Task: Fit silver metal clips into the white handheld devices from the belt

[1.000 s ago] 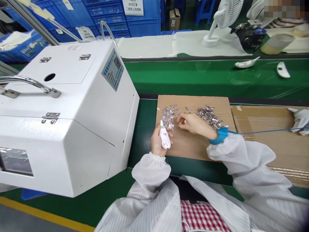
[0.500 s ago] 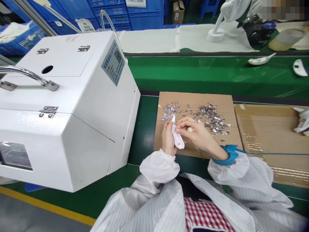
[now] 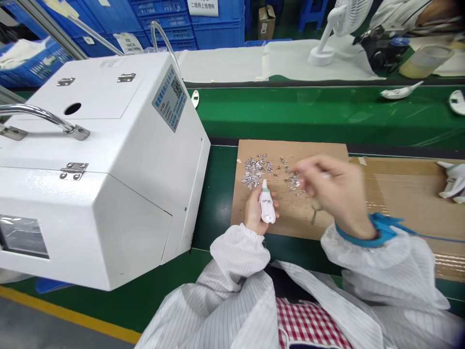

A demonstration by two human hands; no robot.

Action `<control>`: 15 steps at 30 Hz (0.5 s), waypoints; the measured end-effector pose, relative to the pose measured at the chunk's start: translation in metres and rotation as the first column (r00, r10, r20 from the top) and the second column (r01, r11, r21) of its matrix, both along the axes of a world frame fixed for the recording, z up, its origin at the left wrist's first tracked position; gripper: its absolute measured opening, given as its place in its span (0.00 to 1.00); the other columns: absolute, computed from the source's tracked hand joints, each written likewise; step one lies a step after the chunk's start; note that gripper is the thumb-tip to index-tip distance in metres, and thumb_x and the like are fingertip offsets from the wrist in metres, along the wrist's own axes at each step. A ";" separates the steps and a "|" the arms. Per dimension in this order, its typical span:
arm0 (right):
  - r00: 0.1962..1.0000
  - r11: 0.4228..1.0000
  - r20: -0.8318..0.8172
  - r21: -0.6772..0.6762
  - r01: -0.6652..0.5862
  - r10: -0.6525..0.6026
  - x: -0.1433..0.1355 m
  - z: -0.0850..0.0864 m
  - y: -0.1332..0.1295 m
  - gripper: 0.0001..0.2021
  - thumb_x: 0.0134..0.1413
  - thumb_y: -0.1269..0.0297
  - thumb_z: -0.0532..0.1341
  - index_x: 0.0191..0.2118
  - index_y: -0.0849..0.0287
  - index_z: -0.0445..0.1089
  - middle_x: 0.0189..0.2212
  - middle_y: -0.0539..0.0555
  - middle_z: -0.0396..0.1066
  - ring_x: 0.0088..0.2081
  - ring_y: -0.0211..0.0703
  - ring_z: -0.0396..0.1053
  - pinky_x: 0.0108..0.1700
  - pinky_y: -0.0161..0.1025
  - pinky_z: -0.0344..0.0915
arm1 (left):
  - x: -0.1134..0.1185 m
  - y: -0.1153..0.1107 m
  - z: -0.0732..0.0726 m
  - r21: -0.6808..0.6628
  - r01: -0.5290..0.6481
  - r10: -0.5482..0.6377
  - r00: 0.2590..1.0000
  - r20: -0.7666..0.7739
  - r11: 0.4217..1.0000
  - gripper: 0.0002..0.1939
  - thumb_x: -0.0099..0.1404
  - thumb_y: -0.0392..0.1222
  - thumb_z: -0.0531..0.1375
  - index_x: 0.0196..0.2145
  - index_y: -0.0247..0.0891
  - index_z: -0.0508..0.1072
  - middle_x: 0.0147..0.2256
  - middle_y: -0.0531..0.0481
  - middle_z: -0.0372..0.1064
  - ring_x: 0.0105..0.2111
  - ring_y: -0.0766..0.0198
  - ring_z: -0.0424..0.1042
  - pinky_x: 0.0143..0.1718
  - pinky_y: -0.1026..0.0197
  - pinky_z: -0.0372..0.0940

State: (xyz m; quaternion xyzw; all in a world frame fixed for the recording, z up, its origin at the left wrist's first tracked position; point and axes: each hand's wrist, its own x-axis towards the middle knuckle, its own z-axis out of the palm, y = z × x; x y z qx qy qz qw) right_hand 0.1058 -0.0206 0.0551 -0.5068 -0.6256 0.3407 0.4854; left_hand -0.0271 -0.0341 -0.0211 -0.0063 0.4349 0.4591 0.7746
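Observation:
My left hand (image 3: 253, 212) is closed around a slim white plastic housing (image 3: 268, 208). Its narrow tip points away from me, with a greenish band below it and small metal parts on its upper face. My right hand (image 3: 332, 186) is smeared by motion over the right side of the cardboard sheet (image 3: 290, 228); what its fingers hold, if anything, I cannot make out. It covers most of one pile of small shiny metal pieces (image 3: 294, 182). A second, looser pile of metal pieces (image 3: 253, 170) lies just beyond my left hand. A blue wrist strap (image 3: 378, 231) circles my right wrist.
A large white machine (image 3: 145, 160) stands close on the left. Behind the cardboard runs a green conveyor belt (image 3: 254, 114) carrying white plastic parts (image 3: 401, 92). More cardboard (image 3: 407, 194) lies right, with a white part (image 3: 454, 182) on it. Across the belt are a small fan (image 3: 321, 55) and a person's arm (image 3: 436, 12).
My right hand has left the white housing and moved right, over the metal pieces. My left hand keeps the housing, now turned face up. Parts on the belt have shifted right; another shows beside the machine.

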 end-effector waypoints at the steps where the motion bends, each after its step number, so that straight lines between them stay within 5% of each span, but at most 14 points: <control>1: 0.982 0.995 -0.174 0.051 0.081 -0.071 -0.001 0.011 0.002 0.17 0.61 0.51 0.60 0.24 0.53 0.67 0.16 0.48 0.62 0.16 0.35 0.58 0.17 0.36 0.53 | 0.001 0.001 -0.001 -0.027 0.038 -0.037 0.999 0.026 0.999 0.09 0.70 0.45 0.54 0.41 0.37 0.66 0.28 0.52 0.68 0.17 0.69 0.65 0.12 0.68 0.56; 3: 0.892 0.979 -0.446 0.132 0.155 -0.081 -0.007 0.027 0.004 0.24 0.61 0.48 0.59 0.18 0.53 0.57 0.11 0.45 0.50 0.12 0.33 0.49 0.13 0.36 0.46 | 0.004 0.001 -0.003 -0.065 0.096 -0.093 0.995 0.047 0.993 0.07 0.69 0.44 0.55 0.40 0.37 0.65 0.28 0.51 0.69 0.16 0.70 0.64 0.12 0.68 0.55; 6: 0.817 0.970 -0.577 0.202 0.132 0.009 -0.024 0.029 0.007 0.27 0.61 0.50 0.60 0.16 0.53 0.50 0.11 0.44 0.44 0.11 0.32 0.44 0.13 0.36 0.43 | 0.009 -0.001 -0.007 -0.074 0.098 -0.097 0.995 0.019 0.992 0.05 0.68 0.42 0.56 0.39 0.38 0.64 0.27 0.54 0.66 0.15 0.70 0.62 0.11 0.68 0.55; 15: 0.930 0.973 -0.356 0.167 0.158 -0.090 -0.039 0.012 0.004 0.27 0.64 0.43 0.53 0.17 0.51 0.50 0.11 0.45 0.46 0.12 0.37 0.47 0.14 0.41 0.49 | 0.014 -0.005 -0.010 -0.035 0.078 -0.079 0.996 -0.026 0.996 0.08 0.65 0.43 0.58 0.39 0.40 0.62 0.27 0.56 0.64 0.15 0.71 0.62 0.13 0.68 0.56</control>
